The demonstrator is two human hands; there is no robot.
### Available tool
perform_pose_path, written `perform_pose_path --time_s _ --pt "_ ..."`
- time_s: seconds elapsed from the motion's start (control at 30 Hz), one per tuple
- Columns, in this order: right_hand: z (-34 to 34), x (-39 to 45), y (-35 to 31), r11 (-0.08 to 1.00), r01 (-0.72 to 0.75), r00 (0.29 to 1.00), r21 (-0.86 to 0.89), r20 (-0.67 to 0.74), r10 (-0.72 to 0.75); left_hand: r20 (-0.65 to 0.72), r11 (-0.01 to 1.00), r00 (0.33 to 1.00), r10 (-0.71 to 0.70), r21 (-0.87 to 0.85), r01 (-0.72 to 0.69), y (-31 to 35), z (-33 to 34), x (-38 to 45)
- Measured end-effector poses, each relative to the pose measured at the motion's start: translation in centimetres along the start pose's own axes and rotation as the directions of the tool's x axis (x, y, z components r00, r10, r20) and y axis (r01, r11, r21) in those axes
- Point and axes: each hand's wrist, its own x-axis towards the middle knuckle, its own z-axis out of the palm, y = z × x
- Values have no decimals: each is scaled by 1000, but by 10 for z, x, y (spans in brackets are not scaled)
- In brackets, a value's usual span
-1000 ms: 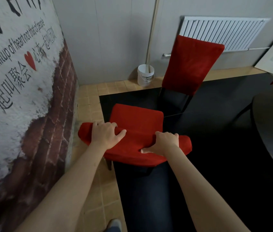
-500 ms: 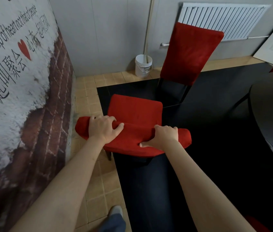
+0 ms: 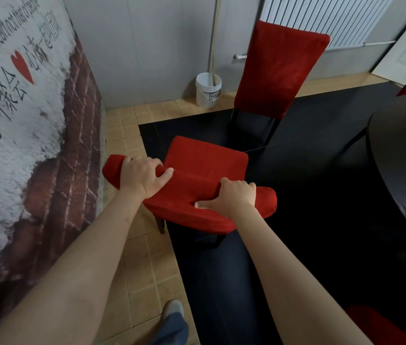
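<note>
While we stand behind the chair (image 3: 206, 158), both hands hold the top of its backrest. Left grip (image 3: 144, 176) is curled over the left end, thumb on the near side. Right grip (image 3: 231, 196) clamps approx. mid-right, fingers over the edge, thumb flat along the back. Chair stands where black floor (image 3: 296, 207) meets tiles (image 3: 147, 270), near the wall (image 3: 35, 145), w/ a 2nd chair (image 3: 279, 70) & bucket (image 3: 208, 89) beyond and a table (image 3: 401, 145) to the right.

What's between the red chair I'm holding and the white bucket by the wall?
In the head view, only floor: black flooring, then a strip of tan tiles, lies between the red chair and the white bucket. Nothing stands there.
</note>
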Motion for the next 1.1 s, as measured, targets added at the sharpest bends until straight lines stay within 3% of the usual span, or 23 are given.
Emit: perform_pose_path --time_s 0.2,0.43,0.67,1.1 --pt "-9 23 6 999 -37 998 11 -59 38 -36 997 998 -53 -64 50 9 2 22" --pt "-19 64 16 1000 -30 999 9 -14 30 -79 997 994 -74 -36 71 16 12 52" --pt "-26 94 26 998 -60 995 34 -72 62 -22 999 999 -46 5 46 25 12 90" --pt "-57 186 60 986 -164 985 28 -51 165 33 995 994 105 -5 -104 45 28 200"
